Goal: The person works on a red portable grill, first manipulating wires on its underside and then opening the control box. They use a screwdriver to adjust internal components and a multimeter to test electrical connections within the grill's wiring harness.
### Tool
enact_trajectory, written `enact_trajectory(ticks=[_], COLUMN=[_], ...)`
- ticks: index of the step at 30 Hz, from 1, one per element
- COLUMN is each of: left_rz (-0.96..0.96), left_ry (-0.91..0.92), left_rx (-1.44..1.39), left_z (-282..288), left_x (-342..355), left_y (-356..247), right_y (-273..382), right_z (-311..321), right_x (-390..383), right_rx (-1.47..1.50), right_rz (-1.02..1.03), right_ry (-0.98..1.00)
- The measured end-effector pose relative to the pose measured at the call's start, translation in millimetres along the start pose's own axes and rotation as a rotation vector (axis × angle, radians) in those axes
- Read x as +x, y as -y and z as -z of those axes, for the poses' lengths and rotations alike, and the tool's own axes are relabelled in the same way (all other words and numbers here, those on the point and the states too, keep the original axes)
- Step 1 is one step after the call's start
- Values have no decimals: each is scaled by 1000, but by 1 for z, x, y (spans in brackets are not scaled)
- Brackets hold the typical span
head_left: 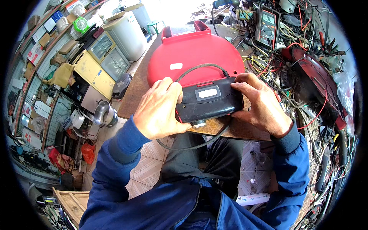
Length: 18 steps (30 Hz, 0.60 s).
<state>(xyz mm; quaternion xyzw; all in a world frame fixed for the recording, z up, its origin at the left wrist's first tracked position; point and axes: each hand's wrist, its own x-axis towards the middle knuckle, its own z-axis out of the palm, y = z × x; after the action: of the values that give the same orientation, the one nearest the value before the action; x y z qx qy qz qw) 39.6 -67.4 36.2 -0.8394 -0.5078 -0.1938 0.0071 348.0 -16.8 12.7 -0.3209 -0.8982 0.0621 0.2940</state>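
My left hand (160, 109) grips the left end of a black plastic box (201, 107) with a pale label in a window, its thumb near the lower edge. My right hand (260, 107) holds the right end, fingers on top and thumb below. A black cable (203, 67) arches from the box's top right, and another loop hangs beneath. Just behind the box lies a large red rounded appliance (191, 50) with a raised handle-like part at the back and a small white sticker. The box is at the front edge of a wooden table (132, 99).
At the right are a dense tangle of wires (257, 57), a multimeter (266, 27) and a dark red appliance (320, 88). Cluttered shelves (28, 80), yellow cabinets (92, 71) and a steel pot (105, 113) stand at the left. A wooden piece (69, 203) sits low at the lower left.
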Motion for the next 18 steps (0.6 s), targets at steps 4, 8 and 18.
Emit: enact_trajectory(ticks=[4, 8, 18], left_rz=[8, 24, -89], left_ry=[87, 129, 45], left_rx=[14, 15, -40], left_z=[6, 7, 2], left_x=[7, 7, 3], left_y=[-4, -9, -14], right_y=[1, 3, 3], right_z=[1, 0, 7], right_x=[-4, -2, 6], right_rx=[-41, -1, 28], right_rz=[11, 25, -30], right_ry=[-13, -18, 37])
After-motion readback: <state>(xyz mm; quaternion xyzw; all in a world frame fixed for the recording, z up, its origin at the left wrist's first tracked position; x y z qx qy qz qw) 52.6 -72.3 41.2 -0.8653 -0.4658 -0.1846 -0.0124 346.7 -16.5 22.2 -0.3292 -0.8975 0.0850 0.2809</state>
